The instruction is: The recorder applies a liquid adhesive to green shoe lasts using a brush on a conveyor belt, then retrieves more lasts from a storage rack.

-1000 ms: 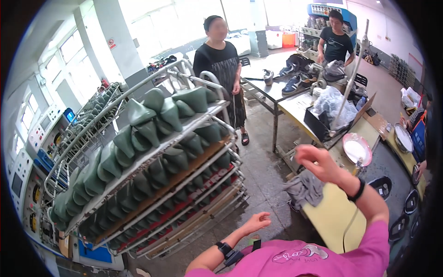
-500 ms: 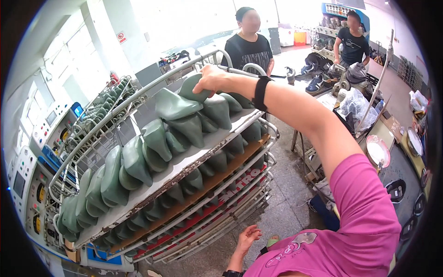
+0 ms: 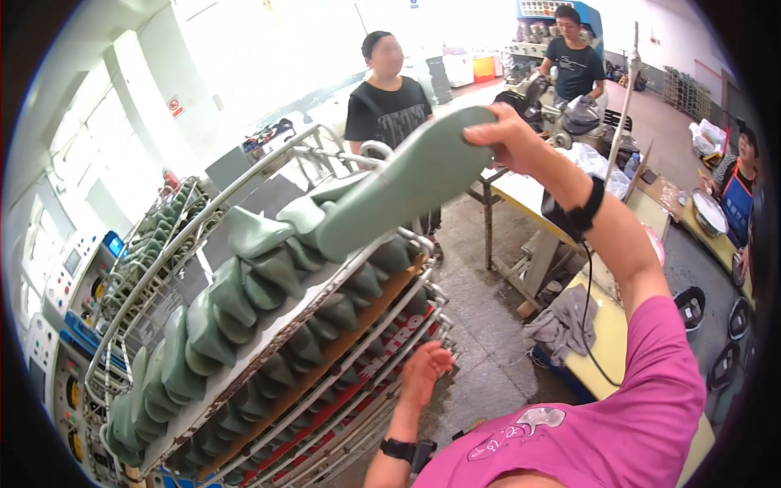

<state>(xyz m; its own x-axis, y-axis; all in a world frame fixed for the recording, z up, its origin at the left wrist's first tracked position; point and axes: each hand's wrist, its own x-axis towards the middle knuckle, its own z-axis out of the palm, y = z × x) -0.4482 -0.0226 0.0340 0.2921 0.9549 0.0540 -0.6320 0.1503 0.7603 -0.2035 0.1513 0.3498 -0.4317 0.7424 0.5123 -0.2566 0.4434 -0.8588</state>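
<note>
My right hand (image 3: 511,137) grips the heel end of a grey-green shoe last (image 3: 407,185) and holds it raised above the top shelf of a wheeled metal rack (image 3: 325,281). Many more green lasts (image 3: 236,297) lie in rows on the rack's tiers. My left hand (image 3: 425,372) hangs low beside the rack's near corner, fingers loosely apart, holding nothing. A dark watch sits on each wrist.
A person in a black shirt (image 3: 389,110) stands behind the rack. Another person (image 3: 574,63) works at machines at the back right, and a third (image 3: 736,183) sits at the far right. A yellow-topped workbench (image 3: 606,329) with a grey cloth (image 3: 561,324) lies to my right.
My right hand swung from the workbench to the rack's top shelf, closed on a green last and lifted it up off the row. My left hand rose slightly beside the rack.
</note>
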